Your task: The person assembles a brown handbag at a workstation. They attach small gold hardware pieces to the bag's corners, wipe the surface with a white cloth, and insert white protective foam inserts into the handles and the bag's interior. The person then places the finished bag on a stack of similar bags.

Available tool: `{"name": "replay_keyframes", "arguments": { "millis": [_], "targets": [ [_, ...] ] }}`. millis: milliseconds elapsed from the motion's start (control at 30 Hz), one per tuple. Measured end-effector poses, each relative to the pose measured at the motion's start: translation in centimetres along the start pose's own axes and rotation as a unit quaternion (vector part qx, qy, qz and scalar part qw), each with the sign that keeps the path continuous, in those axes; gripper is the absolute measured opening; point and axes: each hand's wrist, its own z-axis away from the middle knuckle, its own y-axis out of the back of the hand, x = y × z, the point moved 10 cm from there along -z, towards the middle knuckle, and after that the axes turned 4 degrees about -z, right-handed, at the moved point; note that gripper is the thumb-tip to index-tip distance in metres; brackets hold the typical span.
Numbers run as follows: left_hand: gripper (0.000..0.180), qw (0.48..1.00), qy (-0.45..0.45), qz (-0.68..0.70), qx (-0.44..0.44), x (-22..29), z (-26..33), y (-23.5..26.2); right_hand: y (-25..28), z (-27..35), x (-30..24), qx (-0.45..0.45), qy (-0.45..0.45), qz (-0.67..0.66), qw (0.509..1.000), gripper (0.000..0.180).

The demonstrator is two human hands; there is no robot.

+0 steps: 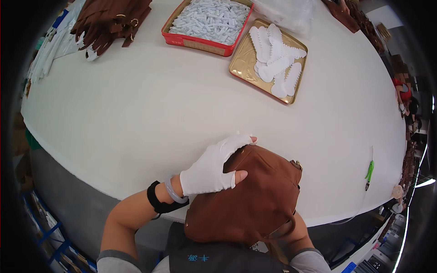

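Note:
A brown leather handbag (248, 195) is tilted against my front at the near edge of the white table. My left hand (214, 166), in a white glove with bare fingertips, grips the bag's far left edge. Its thumb lies on the face turned toward me, and the other fingers reach over the far edge. My right forearm (298, 232) comes up at the bag's right side, but the hand itself is hidden behind the bag. A brown handle (287, 227) loops out at the bag's lower right, with a white tag (259, 247) below it.
Beyond the bag stand a red tin (200, 43) full of small white pieces and a gold tray (248, 68) with several white notched shapes. Brown leather straps (111, 20) are piled at the far left. A green-handled tool (369, 170) lies at the right.

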Motion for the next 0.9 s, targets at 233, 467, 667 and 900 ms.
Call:
{"name": "replay_keyframes", "arguments": {
  "millis": [233, 467, 667, 900],
  "targets": [
    [0.089, 0.994, -0.003, 0.104, 0.035, -1.6, 0.5, -0.6, 4.8, 2.9, 0.7, 0.085, 0.011, -0.008, 0.996, 0.037],
    [0.115, 0.987, -0.054, 0.150, -0.006, -4.1, 0.6, -3.1, 5.9, 3.6, -0.2, 0.115, 0.012, 0.001, 0.993, 0.036],
    [0.115, 0.989, -0.050, 0.132, -0.046, -4.4, -0.3, -3.7, 5.4, 2.7, -0.6, 0.119, 0.005, 0.008, 0.993, 0.036],
    [0.112, 0.998, -0.057, 0.037, -0.016, -4.2, -0.5, -3.3, 3.1, -1.4, -2.0, 0.080, 0.005, 0.035, 0.996, 0.035]
  ]
}}
